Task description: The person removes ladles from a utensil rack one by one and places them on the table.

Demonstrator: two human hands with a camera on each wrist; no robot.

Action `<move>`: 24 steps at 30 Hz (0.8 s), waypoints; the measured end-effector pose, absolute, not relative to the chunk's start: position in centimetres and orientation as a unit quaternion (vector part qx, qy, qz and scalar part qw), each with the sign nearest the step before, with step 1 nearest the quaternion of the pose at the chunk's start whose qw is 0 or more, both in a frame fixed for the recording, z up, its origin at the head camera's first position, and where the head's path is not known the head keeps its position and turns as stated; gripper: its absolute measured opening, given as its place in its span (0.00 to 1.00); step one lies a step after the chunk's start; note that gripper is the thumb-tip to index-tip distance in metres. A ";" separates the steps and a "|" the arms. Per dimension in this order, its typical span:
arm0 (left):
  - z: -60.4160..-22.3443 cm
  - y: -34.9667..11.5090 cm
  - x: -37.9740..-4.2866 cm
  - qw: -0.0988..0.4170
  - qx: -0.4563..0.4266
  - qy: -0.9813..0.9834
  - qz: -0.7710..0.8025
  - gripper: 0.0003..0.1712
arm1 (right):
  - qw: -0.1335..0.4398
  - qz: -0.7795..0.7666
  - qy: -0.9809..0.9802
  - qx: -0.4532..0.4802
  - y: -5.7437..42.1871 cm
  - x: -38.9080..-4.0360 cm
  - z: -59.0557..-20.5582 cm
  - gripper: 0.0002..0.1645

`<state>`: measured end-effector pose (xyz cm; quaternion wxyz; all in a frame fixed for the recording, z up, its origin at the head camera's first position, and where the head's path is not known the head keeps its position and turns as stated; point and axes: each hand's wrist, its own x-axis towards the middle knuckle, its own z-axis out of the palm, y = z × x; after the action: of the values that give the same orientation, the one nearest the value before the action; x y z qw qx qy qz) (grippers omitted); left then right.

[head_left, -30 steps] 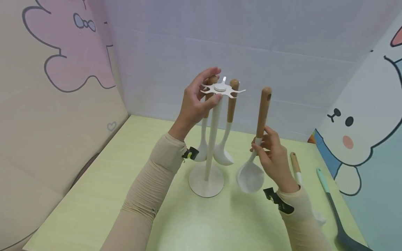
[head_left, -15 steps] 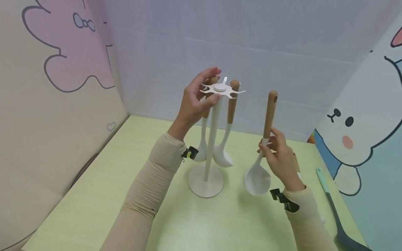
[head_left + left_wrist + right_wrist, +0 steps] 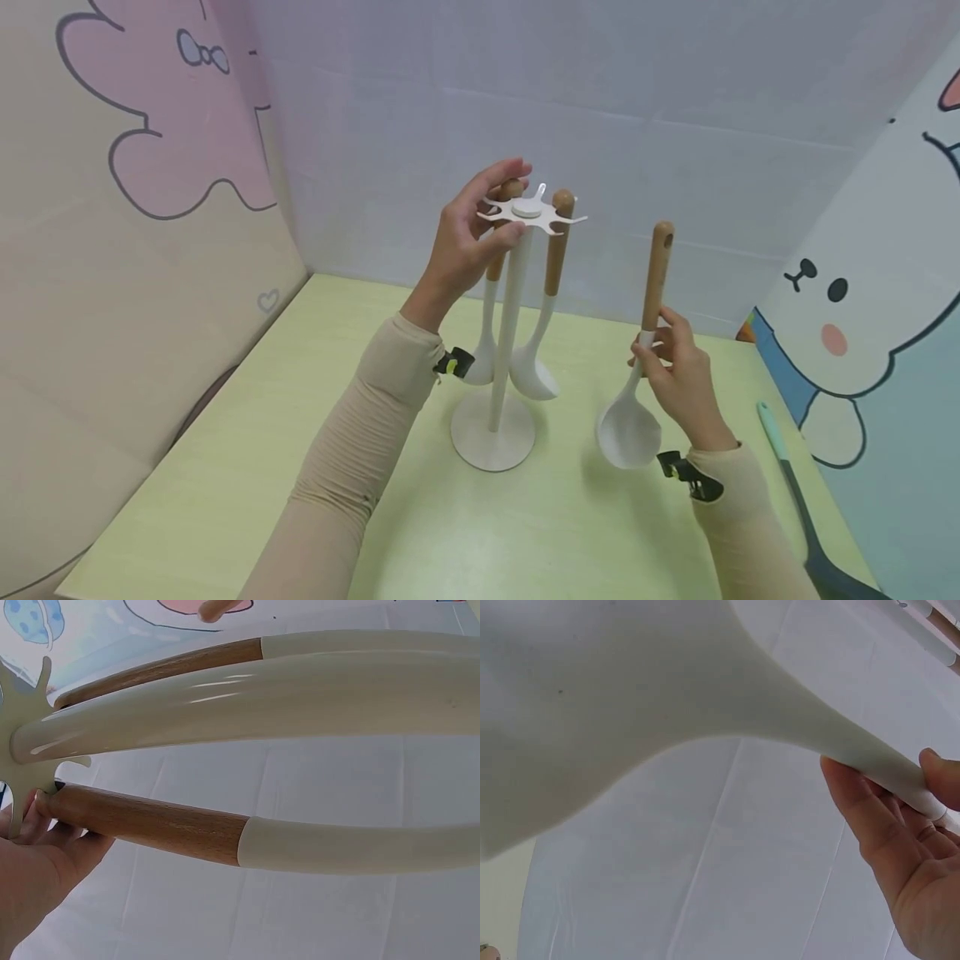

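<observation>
A white utensil stand (image 3: 510,333) rises from a round base (image 3: 492,442) on the table. My left hand (image 3: 457,242) holds its hooked top plate (image 3: 527,208), thumb at the front edge and fingers behind. Two white utensils with wooden handles hang there: a ladle (image 3: 534,375) right of the pole and a round-headed one (image 3: 483,362) left of it. In the left wrist view my fingers touch the top of one wooden handle (image 3: 150,821). To the right, my right hand (image 3: 686,379) pinches another white ladle (image 3: 628,432) by its neck, handle up and bowl down over the table.
A turner (image 3: 795,492) with a mint handle and dark blade lies along the table's right edge. Printed cartoon sheets stand on the left and right sides of the table (image 3: 247,433), and a pale sheet (image 3: 585,142) hangs behind it.
My right hand has moved right with the ladle, away from the stand, and slightly down. A wooden-handled utensil on the table is now hidden behind my right arm. The left hand stays put.
</observation>
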<state>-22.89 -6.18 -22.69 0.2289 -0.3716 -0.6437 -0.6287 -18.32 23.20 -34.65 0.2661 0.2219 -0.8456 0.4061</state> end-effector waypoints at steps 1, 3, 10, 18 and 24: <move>-22.7 -6.2 -22.9 0.228 -0.372 -0.644 -0.628 0.47 | 0.268 0.403 -0.846 0.223 23.3 -18.4 -34.7 0.32; -22.7 -6.2 -22.9 0.227 -0.373 -0.644 -0.628 0.47 | 0.270 0.397 -0.848 0.225 23.4 -18.4 -34.8 0.33; -22.7 -6.3 -23.0 0.226 -0.379 -0.640 -0.629 0.47 | 0.254 0.386 -0.862 0.208 23.9 -18.6 -34.8 0.32; -22.5 -6.4 -23.1 0.207 -0.376 -0.631 -0.646 0.47 | 0.200 0.399 -0.880 0.163 24.4 -18.9 -34.9 0.32; -22.4 -6.5 -23.0 0.200 -0.376 -0.631 -0.648 0.47 | 0.166 0.413 -0.885 0.140 24.9 -19.2 -35.3 0.34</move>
<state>-23.04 -6.49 -22.45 0.2001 -0.3764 -0.6308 -0.6484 -19.17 24.94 -35.27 0.1655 0.1396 -0.8847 0.4127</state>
